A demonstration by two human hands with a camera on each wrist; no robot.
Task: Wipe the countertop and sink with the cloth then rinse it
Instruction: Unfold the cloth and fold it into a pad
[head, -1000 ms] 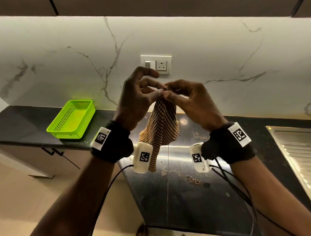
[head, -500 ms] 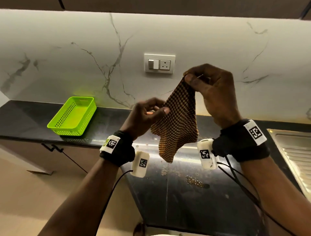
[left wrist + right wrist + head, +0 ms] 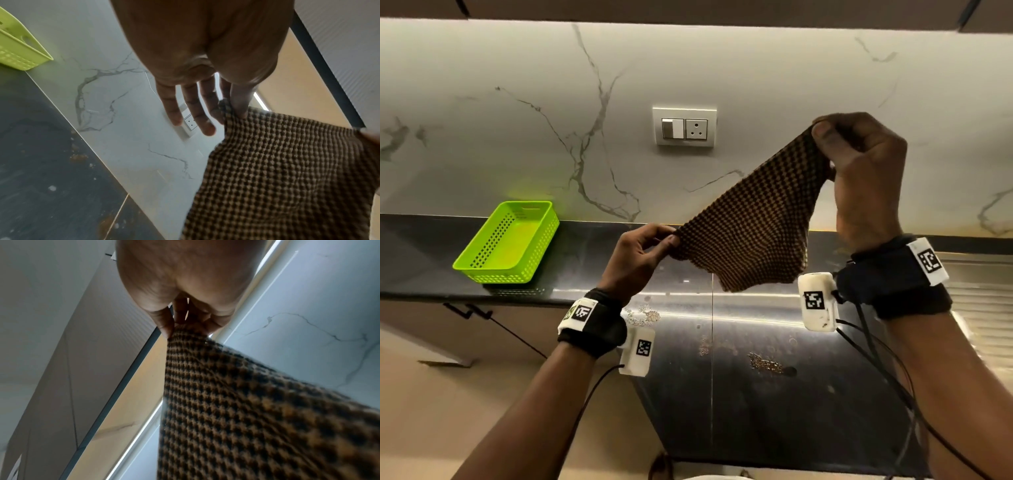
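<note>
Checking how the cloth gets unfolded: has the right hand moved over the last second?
Yes. The right hand, pinching the cloth, went right and up: it was below the wall socket, now beside it.

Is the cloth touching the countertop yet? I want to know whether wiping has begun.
No: in the head view both hands, left and right, pinch the cloth by its corners in the air above the countertop.

Green perforated basket (image 3: 508, 241) was set at the left against the marble backsplash (image 3: 517, 120), switch and socket plate (image 3: 685, 126) was mounted on that backsplash, crumbs (image 3: 765, 363) were scattered nearer the front.
</note>
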